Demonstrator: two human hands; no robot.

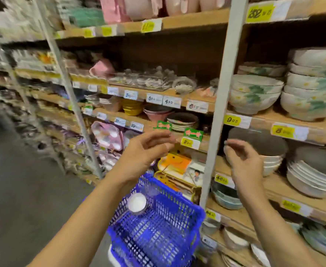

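Note:
I stand in front of wooden shop shelves (197,105) full of ceramic bowls and plates. My left hand (144,151) is raised before the shelf edge, its fingers loosely bent and holding nothing. My right hand (243,160) hovers in front of a stack of grey-topped white bowls (268,151), fingers loosely curled, empty. Below my arms hangs a blue plastic shopping basket (189,212). Inside it lies a small clear glass dish (137,204) with a white bottom.
Stacks of flower-painted bowls (254,93) fill the shelf at upper right, and piled white plates (312,176) sit at right. A grey metal upright (216,112) divides the shelves. Price tags (237,120) line the edges. The grey floor (23,189) lies to the left.

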